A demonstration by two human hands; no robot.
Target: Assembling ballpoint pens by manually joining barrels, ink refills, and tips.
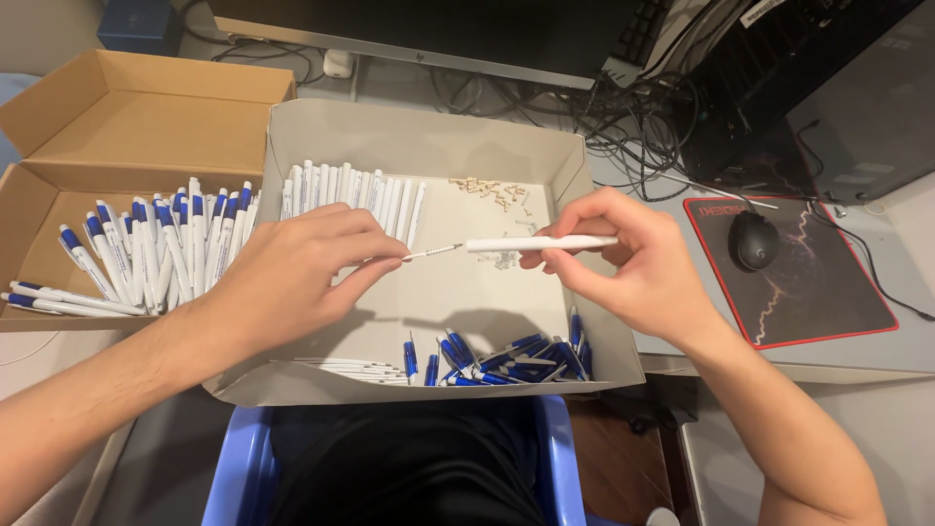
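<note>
Blue bin [243, 468] below; hands pinching: left [292, 273] on refill [433, 251], right [623, 258] on white barrel [541, 244].

Warm, even overhead light fell sharp across the scene; the hands [623, 258] cast soft shadows into the tray [429, 131], with slight wide-angle bending at the edges

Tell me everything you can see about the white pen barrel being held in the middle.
The slim white plastic pen barrel lies level above the shallow grey cardboard tray, pinched in the right hand. A thin refill with a small spring sticks out of its left end, its tip pinched by the left hand.
</note>
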